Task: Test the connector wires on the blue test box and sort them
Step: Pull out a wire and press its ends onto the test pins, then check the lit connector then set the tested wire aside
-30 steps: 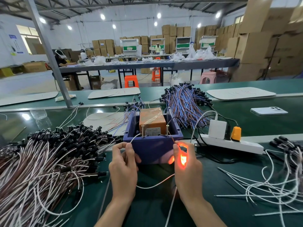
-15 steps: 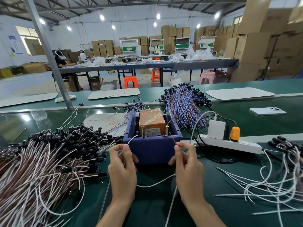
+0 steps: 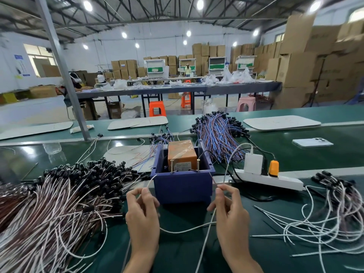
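The blue test box stands on the green bench, with an orange block and two upright screw posts inside. My left hand pinches a white wire end just left of the box. My right hand pinches a thin wire end at the box's front right corner. The white connector wire hangs slack between both hands. Neither wire end touches the posts.
A big heap of white and brown wires with black connectors fills the left. A smaller pile of white wires lies at right. A white power strip with an orange plug, blue-purple wires and a phone sit behind.
The red glow at my right hand went out. Both hands drew the wire ends back from the box's posts and lowered slightly.
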